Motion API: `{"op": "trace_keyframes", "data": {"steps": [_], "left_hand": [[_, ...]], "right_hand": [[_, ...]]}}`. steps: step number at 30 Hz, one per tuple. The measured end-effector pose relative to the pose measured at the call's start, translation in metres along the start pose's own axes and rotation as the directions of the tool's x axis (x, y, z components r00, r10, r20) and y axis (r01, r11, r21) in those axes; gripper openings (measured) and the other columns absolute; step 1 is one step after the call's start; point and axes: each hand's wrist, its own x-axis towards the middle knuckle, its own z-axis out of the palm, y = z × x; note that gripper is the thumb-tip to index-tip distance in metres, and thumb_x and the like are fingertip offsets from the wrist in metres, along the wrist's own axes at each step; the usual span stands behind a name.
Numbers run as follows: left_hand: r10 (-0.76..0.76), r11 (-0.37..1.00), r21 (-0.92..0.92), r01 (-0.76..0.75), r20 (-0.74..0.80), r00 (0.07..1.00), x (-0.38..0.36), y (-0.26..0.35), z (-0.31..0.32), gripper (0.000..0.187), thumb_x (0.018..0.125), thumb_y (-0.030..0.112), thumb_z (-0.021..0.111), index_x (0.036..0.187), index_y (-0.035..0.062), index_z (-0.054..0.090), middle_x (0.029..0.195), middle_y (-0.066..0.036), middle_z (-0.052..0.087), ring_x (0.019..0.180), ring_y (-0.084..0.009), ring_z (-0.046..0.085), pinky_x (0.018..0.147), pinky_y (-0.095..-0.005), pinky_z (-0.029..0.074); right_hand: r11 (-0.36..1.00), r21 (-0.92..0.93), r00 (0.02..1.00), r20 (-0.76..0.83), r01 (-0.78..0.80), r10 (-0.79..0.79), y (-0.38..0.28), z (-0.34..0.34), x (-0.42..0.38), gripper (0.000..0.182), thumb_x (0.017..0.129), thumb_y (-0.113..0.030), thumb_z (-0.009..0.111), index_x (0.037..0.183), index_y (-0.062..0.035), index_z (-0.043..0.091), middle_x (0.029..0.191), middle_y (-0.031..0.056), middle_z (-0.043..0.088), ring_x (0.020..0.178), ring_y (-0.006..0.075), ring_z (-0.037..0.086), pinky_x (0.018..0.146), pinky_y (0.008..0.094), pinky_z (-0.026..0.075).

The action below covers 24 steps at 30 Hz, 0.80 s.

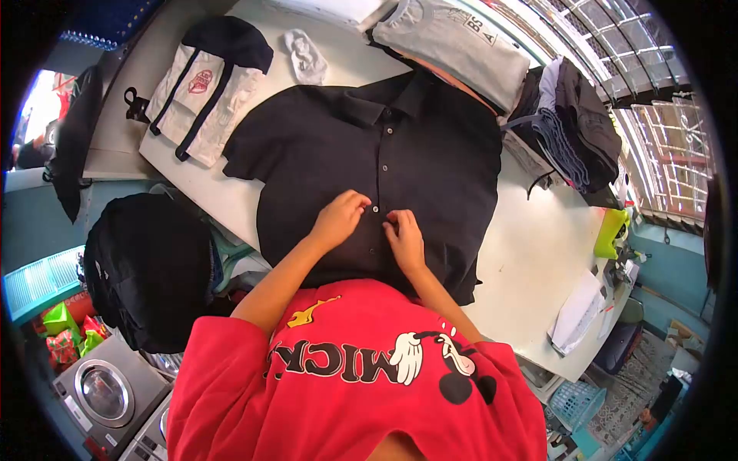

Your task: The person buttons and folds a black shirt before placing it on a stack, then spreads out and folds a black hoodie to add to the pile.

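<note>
A black short-sleeved button-up shirt (pixel 323 161) lies front side up on the white table, its collar at the far end. Small pale buttons run down its middle, and one button (pixel 375 209) shows between my hands. My left hand (pixel 340 219) is on the left of that button, fingers bent and drawn together at the shirt's front. Just right of the button, my right hand (pixel 405 237) has its fingers curled in against the fabric. Both hands appear to pinch the cloth, though the fingertips partly hide it.
A cream and black garment (pixel 204 92) and a white crumpled cloth (pixel 305 57) lie at the back left of the table (pixel 530 261). Folded grey shirts (pixel 453 50) and a stack of dark clothes (pixel 573 123) sit at the back right. A black backpack (pixel 150 269) stands left.
</note>
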Motion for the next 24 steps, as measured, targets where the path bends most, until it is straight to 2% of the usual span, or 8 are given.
{"op": "trace_keyframes", "data": {"steps": [2, 5, 9, 14, 17, 20, 22, 24], "left_hand": [[0.027, 0.985, 0.167, -0.042, 0.087, 0.996, -0.007, -0.010, 0.015, 0.018, 0.077, 0.007, 0.051, 0.095, 0.0080, 0.054, 0.089, -0.006, 0.053, 0.086, -0.0230, 0.055, 0.072, -0.0346, 0.045], [-0.133, 0.981, 0.155, 0.113, 0.127, 0.983, -0.010, -0.015, 0.023, 0.025, 0.077, 0.008, 0.052, 0.102, 0.0098, 0.051, 0.092, -0.005, 0.052, 0.087, -0.0228, 0.055, 0.073, -0.0347, 0.046], [-0.141, 0.978, 0.178, 0.113, 0.151, 0.978, -0.007, -0.015, 0.027, 0.031, 0.077, 0.009, 0.052, 0.108, 0.0111, 0.048, 0.091, -0.006, 0.052, 0.087, -0.0234, 0.055, 0.073, -0.0353, 0.046], [-0.229, 0.973, 0.014, 0.230, 0.142, 0.963, 0.006, -0.024, 0.044, 0.034, 0.078, 0.002, 0.044, 0.109, 0.0118, 0.053, 0.090, -0.009, 0.049, 0.083, -0.0228, 0.053, 0.076, -0.0323, 0.043], [-0.198, 0.978, -0.035, 0.205, 0.144, 0.970, 0.010, -0.023, 0.050, 0.036, 0.076, 0.000, 0.043, 0.108, 0.0122, 0.055, 0.093, -0.010, 0.048, 0.085, -0.0225, 0.052, 0.078, -0.0316, 0.042], [-0.155, 0.988, 0.046, 0.151, 0.108, 0.982, 0.007, -0.018, 0.049, 0.032, 0.075, 0.001, 0.046, 0.104, 0.0109, 0.055, 0.093, -0.010, 0.048, 0.086, -0.0238, 0.052, 0.077, -0.0326, 0.043], [-0.143, 0.986, 0.100, 0.137, 0.066, 0.987, 0.006, -0.012, 0.047, 0.027, 0.075, 0.002, 0.048, 0.100, 0.0093, 0.055, 0.092, -0.010, 0.048, 0.085, -0.0245, 0.053, 0.076, -0.0333, 0.043], [-0.169, 0.966, 0.199, 0.164, 0.009, 0.986, 0.007, -0.009, 0.049, 0.016, 0.074, 0.005, 0.053, 0.090, 0.0070, 0.054, 0.089, -0.010, 0.049, 0.083, -0.0267, 0.054, 0.073, -0.0357, 0.044]], "right_hand": [[0.997, -0.072, 1.000, -0.017, -0.021, 0.019, 0.001, 0.006, -0.013, 0.025, 0.073, -0.012, 0.061, 0.093, -0.0038, 0.048, 0.087, 0.0098, 0.052, 0.078, 0.0261, 0.054, 0.067, 0.0346, 0.044], [0.981, -0.174, 0.996, 0.002, -0.091, 0.092, 0.005, 0.012, -0.018, 0.036, 0.071, -0.020, 0.065, 0.097, -0.0043, 0.045, 0.090, 0.0094, 0.052, 0.080, 0.0260, 0.054, 0.066, 0.0365, 0.045], [0.926, -0.374, 0.998, 0.016, -0.048, 0.058, -0.002, 0.015, 0.000, 0.035, 0.072, -0.023, 0.063, 0.096, -0.0053, 0.045, 0.090, 0.0098, 0.049, 0.086, 0.0261, 0.054, 0.063, 0.0365, 0.048], [0.887, -0.461, 1.000, 0.020, 0.009, 0.000, -0.008, 0.021, 0.015, 0.034, 0.071, -0.025, 0.063, 0.093, -0.0064, 0.044, 0.086, 0.0099, 0.047, 0.085, 0.0276, 0.055, 0.062, 0.0358, 0.050], [0.906, -0.419, 0.998, -0.005, -0.065, 0.069, 0.002, 0.027, 0.019, 0.038, 0.070, -0.022, 0.063, 0.098, -0.0059, 0.044, 0.093, 0.0117, 0.049, 0.080, 0.0299, 0.056, 0.061, 0.0384, 0.048], [0.942, -0.317, 0.989, -0.130, -0.111, 0.073, 0.027, 0.030, 0.025, 0.028, 0.070, -0.016, 0.063, 0.090, -0.0035, 0.048, 0.082, 0.0113, 0.053, 0.070, 0.0248, 0.057, 0.054, 0.0342, 0.047], [0.968, 0.075, 0.970, -0.036, -0.239, 0.242, 0.044, 0.030, 0.029, 0.016, 0.072, -0.012, 0.060, 0.079, -0.0023, 0.050, 0.067, 0.0060, 0.053, 0.057, 0.0158, 0.054, 0.047, 0.0286, 0.044], [0.905, 0.216, 0.929, 0.043, -0.367, 0.367, 0.019, 0.014, 0.030, 0.012, 0.072, -0.011, 0.059, 0.076, -0.0029, 0.051, 0.062, 0.0031, 0.051, 0.054, 0.0120, 0.050, 0.044, 0.0259, 0.040]]}}
